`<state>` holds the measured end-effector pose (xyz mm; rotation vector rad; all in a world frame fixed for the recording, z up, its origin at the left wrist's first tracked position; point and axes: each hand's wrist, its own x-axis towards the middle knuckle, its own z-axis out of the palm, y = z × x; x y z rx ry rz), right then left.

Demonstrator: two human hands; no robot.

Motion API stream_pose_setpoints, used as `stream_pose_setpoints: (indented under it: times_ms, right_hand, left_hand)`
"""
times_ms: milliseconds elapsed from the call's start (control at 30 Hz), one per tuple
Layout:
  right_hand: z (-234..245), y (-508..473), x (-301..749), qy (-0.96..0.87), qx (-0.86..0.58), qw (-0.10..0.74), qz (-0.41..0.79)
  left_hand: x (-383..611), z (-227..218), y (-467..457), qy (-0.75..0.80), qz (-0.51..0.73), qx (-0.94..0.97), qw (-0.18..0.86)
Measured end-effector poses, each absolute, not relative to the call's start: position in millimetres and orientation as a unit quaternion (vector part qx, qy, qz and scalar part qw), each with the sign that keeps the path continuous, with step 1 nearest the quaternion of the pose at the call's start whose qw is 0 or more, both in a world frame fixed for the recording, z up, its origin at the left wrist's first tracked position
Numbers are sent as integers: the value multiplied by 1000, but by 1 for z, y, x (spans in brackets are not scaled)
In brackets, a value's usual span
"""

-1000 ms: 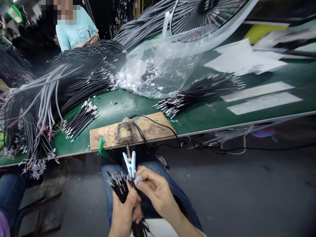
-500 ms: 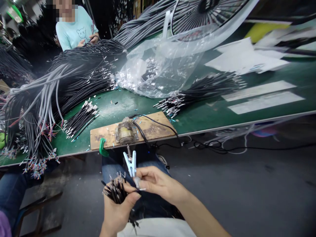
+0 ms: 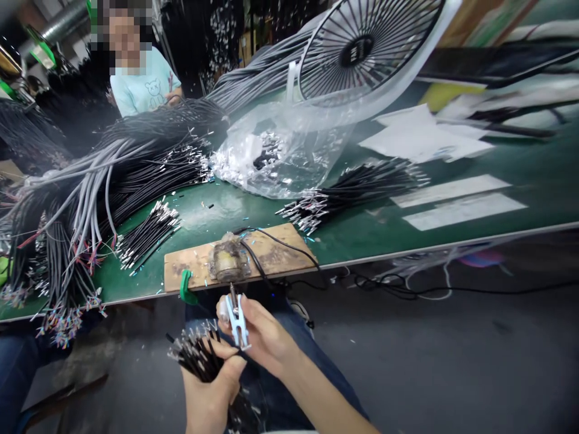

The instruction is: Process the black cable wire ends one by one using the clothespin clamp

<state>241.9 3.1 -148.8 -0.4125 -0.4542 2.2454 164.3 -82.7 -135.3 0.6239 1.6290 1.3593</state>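
My left hand is closed around a bundle of short black cables with bare, silvery ends. One cable end sticks out past its thumb and index finger, close to the lower end of a light blue clothes peg. My right hand pinches the peg's upper arms between thumb and fingers; a whitish covering shows on one fingertip. The peg sits below the metal shaft of a small grimy motor. Whether the peg's jaws touch the cable end, I cannot tell.
The motor is fixed to a wooden board at the green table's edge, beside a green clamp. Cut cables, a plastic bag, long grey cables and a fan occupy the table. A person sits across.
My right hand has moved up from the cable end onto the peg's arms, which are now squeezed closer together. My left hand with the cables has shifted slightly left. The camera view has tilted upward.
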Motion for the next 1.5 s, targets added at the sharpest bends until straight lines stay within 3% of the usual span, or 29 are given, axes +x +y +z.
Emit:
stream_pose_setpoints:
  times_ms: [233, 567, 767, 933, 1133, 1300, 1367, 1500]
  right_hand:
    - [-159, 3, 246, -162, -149, 357, 908]
    - [-189, -6, 273, -228, -250, 422, 842]
    - [-174, -21, 287, -438, -376, 457, 676]
    - [-146, -27, 284, -662, -287, 438, 536]
    - [-151, -33, 278, -643, -316, 485, 501]
    - [-155, -46, 269, -626, -380, 556, 393]
    - [-156, -50, 266, -604, -382, 566, 412]
    - [-164, -50, 264, -505, -326, 531, 597]
  left_hand:
    - [170, -140, -83, 665, 540, 238, 457]
    - [165, -133, -88, 683, 544, 246, 421]
    - [168, -139, -100, 695, 504, 231, 458]
    - [172, -150, -108, 707, 488, 214, 465]
    - [165, -152, -107, 707, 508, 209, 445]
    - [171, -152, -108, 682, 517, 178, 486]
    - [175, -153, -108, 661, 513, 166, 521]
    - [179, -153, -107, 621, 511, 156, 573]
